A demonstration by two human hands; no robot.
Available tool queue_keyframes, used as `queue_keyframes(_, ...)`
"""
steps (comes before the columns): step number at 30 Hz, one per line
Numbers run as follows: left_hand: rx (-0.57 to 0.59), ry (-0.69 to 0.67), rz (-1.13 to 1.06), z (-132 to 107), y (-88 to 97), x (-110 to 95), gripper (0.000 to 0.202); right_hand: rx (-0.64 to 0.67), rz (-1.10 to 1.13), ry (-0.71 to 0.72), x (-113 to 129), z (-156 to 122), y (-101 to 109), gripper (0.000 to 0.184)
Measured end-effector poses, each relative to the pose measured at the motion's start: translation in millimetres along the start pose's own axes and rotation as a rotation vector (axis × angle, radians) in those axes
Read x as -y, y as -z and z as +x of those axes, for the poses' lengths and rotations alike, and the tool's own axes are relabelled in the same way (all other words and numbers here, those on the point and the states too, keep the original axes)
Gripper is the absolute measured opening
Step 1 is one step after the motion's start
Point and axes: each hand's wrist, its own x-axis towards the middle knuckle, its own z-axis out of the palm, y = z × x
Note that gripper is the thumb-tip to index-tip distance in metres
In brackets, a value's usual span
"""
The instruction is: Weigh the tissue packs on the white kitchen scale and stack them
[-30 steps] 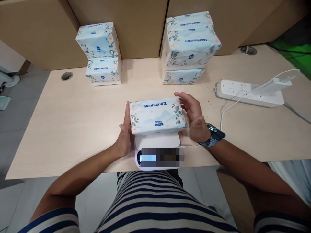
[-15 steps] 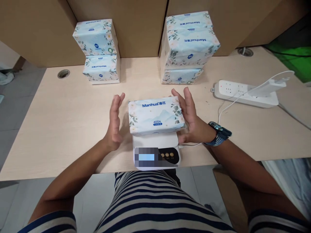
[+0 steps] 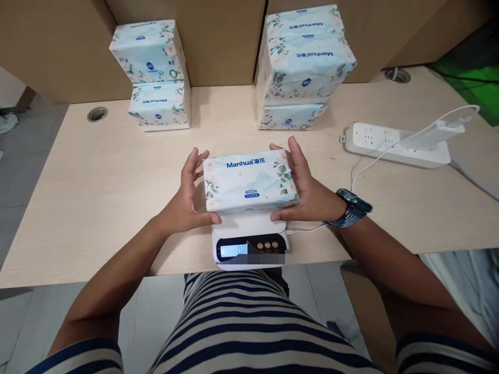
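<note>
A white and pale-blue tissue pack [image 3: 251, 179] with flower print lies flat over the back of a white digital scale [image 3: 249, 223]. My left hand [image 3: 191, 200] clasps the pack's left end, thumb along the near lower edge and fingers at the far left corner. On the opposite end my right hand [image 3: 304, 192], with a dark watch at the wrist, holds it the same way; some of its fingers are hidden behind the pack. Whether the pack still rests on the scale I cannot tell. The scale's lit display [image 3: 233, 251] is partly blurred.
Stacked tissue packs stand at the back left [image 3: 156, 75] and back right [image 3: 307, 67], before brown panels. A white power strip [image 3: 397, 145] with a plugged-in adapter sits at right. A white cable [image 3: 307, 229] runs to the scale. The table's front edge is close to my body.
Both hands have closed in from the sides onto the tissue pack, the left one moving right to its end. The camera view has shifted slightly.
</note>
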Motion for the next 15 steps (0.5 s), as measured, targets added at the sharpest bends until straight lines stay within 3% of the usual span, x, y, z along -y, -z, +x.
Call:
queue_keyframes(4, 0.022, -0.011, 0.017, -1.3, -0.1, 4.7, 0.149, 0.038, -0.04, 0.023, 0.6, -0.1, 1.3, 0.153)
queue_keyframes(15, 0.011, 0.05, -0.005, -3.0, -3.6, -2.8, 0.149, -0.007, -0.042, 0.043, -1.1, -0.5, 0.2, 0.148)
